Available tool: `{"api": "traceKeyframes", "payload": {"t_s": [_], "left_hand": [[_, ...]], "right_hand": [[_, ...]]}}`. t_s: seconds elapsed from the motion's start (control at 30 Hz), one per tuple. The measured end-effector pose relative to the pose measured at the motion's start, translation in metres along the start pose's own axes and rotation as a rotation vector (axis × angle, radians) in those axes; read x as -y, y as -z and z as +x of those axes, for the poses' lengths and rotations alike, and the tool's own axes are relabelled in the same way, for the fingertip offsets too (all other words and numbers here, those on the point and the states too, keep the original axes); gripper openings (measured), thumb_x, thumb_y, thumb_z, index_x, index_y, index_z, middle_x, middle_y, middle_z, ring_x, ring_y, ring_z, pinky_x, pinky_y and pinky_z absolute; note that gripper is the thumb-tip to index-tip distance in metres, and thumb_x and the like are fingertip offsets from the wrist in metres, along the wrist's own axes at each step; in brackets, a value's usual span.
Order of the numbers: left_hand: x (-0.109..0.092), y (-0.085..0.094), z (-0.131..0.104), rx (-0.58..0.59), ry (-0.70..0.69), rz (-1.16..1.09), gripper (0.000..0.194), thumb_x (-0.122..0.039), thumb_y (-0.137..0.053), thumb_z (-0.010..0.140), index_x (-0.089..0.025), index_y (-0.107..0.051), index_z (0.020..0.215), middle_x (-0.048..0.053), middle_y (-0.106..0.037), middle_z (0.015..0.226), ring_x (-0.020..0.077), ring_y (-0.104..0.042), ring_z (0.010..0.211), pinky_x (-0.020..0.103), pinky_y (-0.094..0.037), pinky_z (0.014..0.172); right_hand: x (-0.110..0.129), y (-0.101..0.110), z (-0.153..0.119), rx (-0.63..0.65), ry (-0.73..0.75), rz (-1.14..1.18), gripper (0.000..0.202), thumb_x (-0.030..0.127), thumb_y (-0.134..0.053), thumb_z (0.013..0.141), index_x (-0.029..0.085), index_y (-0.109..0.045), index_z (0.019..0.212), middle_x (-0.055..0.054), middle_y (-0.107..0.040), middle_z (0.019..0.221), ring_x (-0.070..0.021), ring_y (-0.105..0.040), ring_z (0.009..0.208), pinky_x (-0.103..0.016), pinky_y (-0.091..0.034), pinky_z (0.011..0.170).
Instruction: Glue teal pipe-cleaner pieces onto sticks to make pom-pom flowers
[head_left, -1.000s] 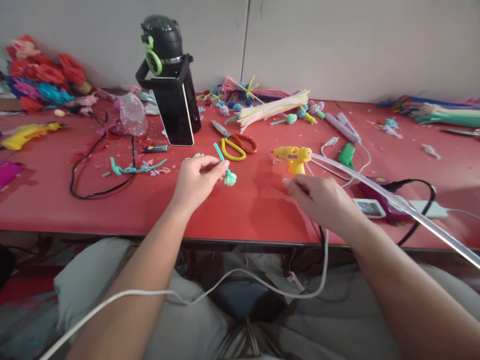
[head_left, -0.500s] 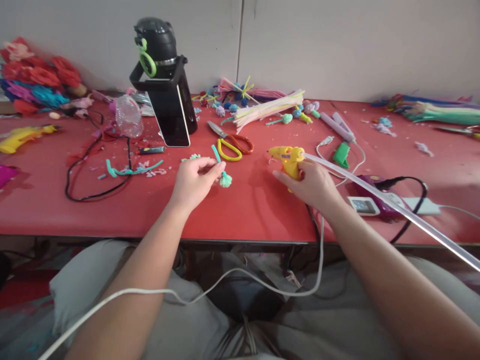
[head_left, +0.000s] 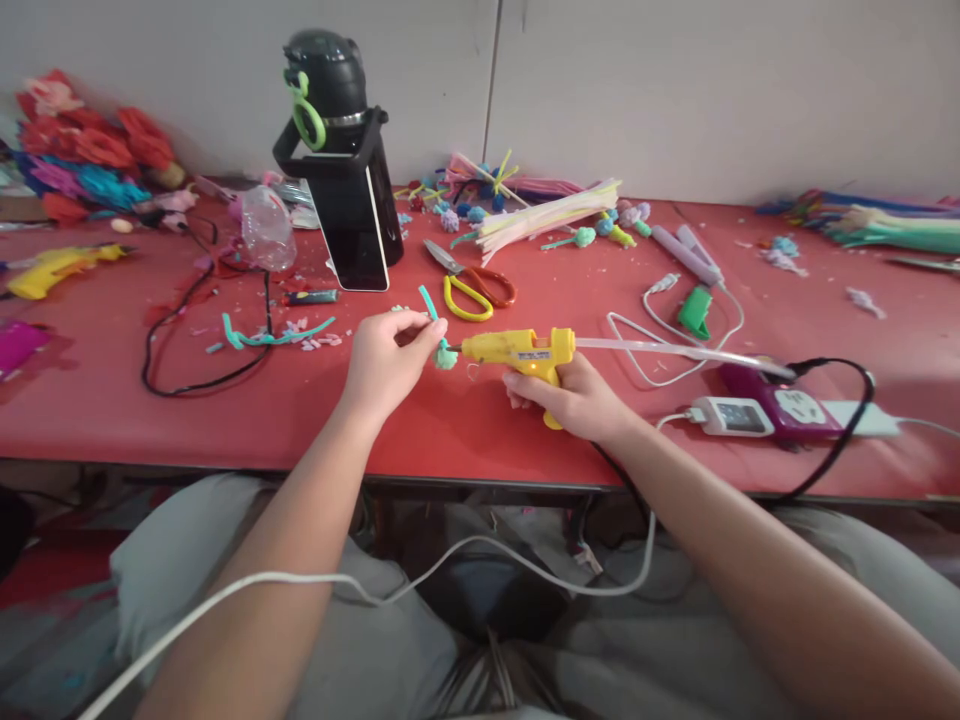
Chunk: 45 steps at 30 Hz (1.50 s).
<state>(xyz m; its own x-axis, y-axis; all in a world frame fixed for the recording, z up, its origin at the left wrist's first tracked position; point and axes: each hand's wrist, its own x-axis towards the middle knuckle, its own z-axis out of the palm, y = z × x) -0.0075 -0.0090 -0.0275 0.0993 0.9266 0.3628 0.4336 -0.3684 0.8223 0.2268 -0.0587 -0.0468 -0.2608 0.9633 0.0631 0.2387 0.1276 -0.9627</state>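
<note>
Between thumb and fingers, my left hand [head_left: 391,362] pinches a small teal pipe-cleaner piece [head_left: 445,356] with a fluffy pale green end and a thin stem poking up. My right hand [head_left: 574,395] is wrapped round the handle of a yellow hot glue gun [head_left: 517,347]. The gun lies level, its nozzle pointing left and at or very close to the fluffy end; whether they touch I cannot tell. A long clear glue stick [head_left: 660,347] sticks out of the gun's back. Just beyond lie scissors [head_left: 470,283] with yellow and orange handles.
A black bottle [head_left: 330,90] with a phone [head_left: 349,225] against it stands at back left. Bundled pipe cleaners [head_left: 551,218] lie at the back. A purple power strip [head_left: 795,405] and cords are on the right. A second yellow glue gun [head_left: 64,270] rests far left.
My right hand has brought the glue gun left and levelled it, so its nozzle is now by the pipe-cleaner piece. My left hand has stayed nearly in place.
</note>
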Motion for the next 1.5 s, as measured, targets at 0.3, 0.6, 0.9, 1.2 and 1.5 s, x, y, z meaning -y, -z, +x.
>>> {"api": "traceKeyframes", "payload": {"t_s": [0.3,0.6,0.9,1.2,1.5], "left_hand": [[-0.0022,-0.0002,-0.0003,0.003,0.015,-0.004,0.025,-0.036,-0.072,0.086,-0.017,-0.073,0.069,0.002,-0.067,0.064,0.0152,-0.059,0.062,0.028,-0.043,0.061],[-0.0025,-0.0002,-0.0008,0.006,0.032,0.013,0.026,-0.039,-0.071,0.086,-0.018,-0.074,0.070,0.002,-0.068,0.065,0.0163,-0.060,0.063,0.028,-0.044,0.061],[-0.0022,0.0001,0.0001,0.006,0.041,0.012,0.027,-0.039,-0.071,0.087,-0.018,-0.072,0.069,0.002,-0.067,0.064,0.0161,-0.060,0.063,0.029,-0.044,0.061],[-0.0015,0.0003,-0.0001,0.006,0.045,0.012,0.027,-0.039,-0.071,0.087,-0.019,-0.071,0.069,0.002,-0.066,0.064,0.0159,-0.059,0.062,0.029,-0.043,0.061],[-0.0038,0.0013,0.0000,-0.004,0.043,0.022,0.030,-0.040,-0.070,0.087,-0.019,-0.068,0.065,0.001,-0.063,0.061,0.0155,-0.057,0.059,0.029,-0.042,0.059]], "right_hand": [[-0.0105,-0.0004,0.0001,0.004,0.046,0.006,0.031,0.047,-0.065,0.093,0.020,-0.059,0.079,0.000,-0.060,0.069,-0.0127,-0.054,0.061,-0.029,-0.045,0.060],[-0.0073,-0.0011,-0.0013,0.008,0.050,-0.028,0.028,0.048,-0.064,0.094,0.020,-0.065,0.097,0.001,-0.058,0.071,-0.0133,-0.051,0.062,-0.029,-0.044,0.059],[-0.0026,-0.0014,0.0002,0.008,0.090,-0.051,0.035,0.047,-0.063,0.092,0.018,-0.068,0.111,0.000,-0.057,0.070,-0.0157,-0.054,0.068,-0.030,-0.046,0.063],[-0.0027,-0.0008,-0.0011,0.013,0.082,-0.058,0.034,0.046,-0.063,0.093,0.018,-0.068,0.113,0.001,-0.054,0.069,-0.0156,-0.052,0.067,-0.029,-0.044,0.062],[-0.0027,-0.0008,-0.0012,0.034,0.073,-0.059,0.035,0.046,-0.063,0.094,0.020,-0.068,0.116,0.001,-0.055,0.071,-0.0151,-0.051,0.067,-0.028,-0.044,0.062]]}}
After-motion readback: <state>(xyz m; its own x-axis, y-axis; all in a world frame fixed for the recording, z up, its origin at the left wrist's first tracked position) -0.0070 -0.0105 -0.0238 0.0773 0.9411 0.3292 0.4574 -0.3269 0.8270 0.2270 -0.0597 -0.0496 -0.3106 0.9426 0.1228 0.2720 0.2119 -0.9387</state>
